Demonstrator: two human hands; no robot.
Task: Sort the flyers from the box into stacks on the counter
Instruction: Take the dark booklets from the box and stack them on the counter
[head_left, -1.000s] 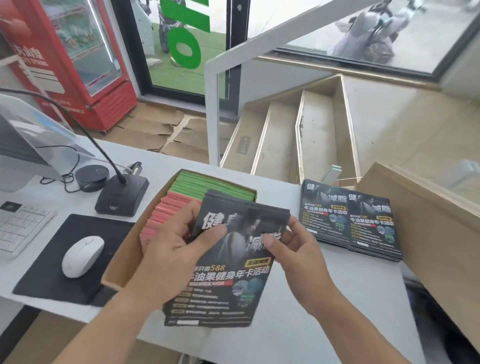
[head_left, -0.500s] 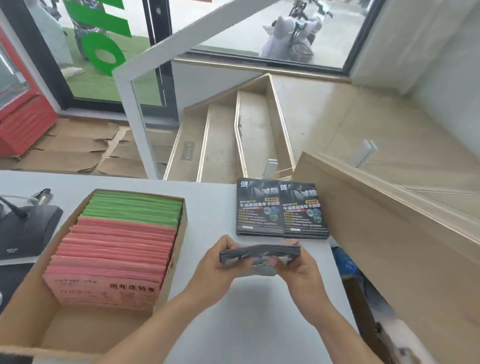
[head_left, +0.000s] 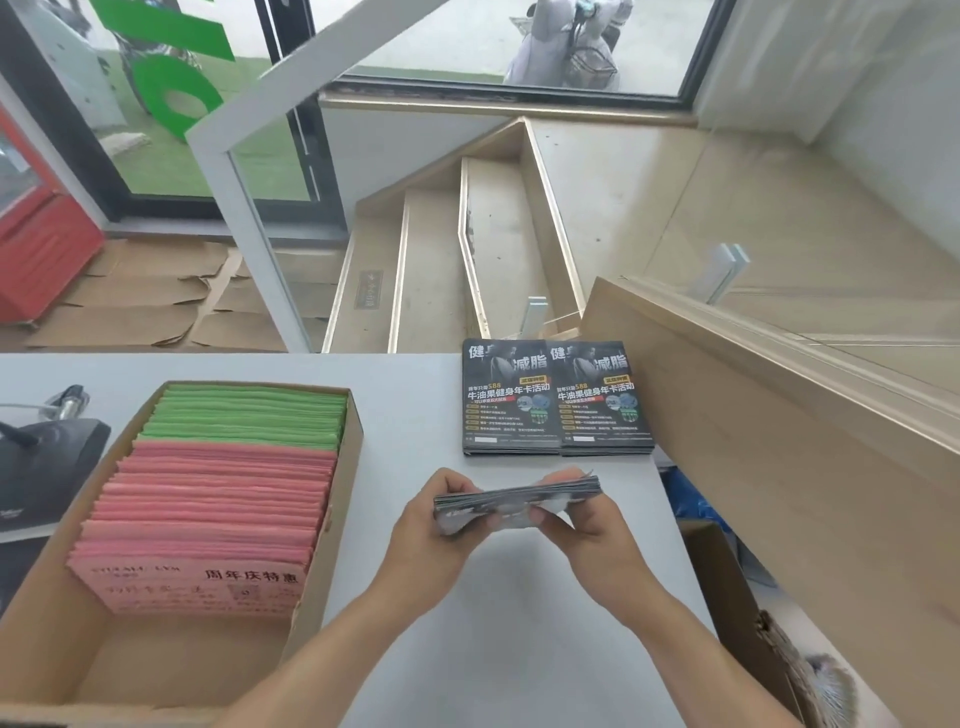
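Above the counter (head_left: 519, 649), both hands still grip the dark flyer bundle (head_left: 517, 498), now tilted slightly rightward-up.

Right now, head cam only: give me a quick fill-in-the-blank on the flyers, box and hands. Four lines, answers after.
1. Both hands, left and right, hold a bundle of ____ flyers above the counter.
2. In the box, the green flyers sit behind the ____ ones.
3. On the counter lie ____ stacks of dark flyers, side by side.
4. The near end of the box holds ____ flyers.

Missing words: dark; pink; two; no
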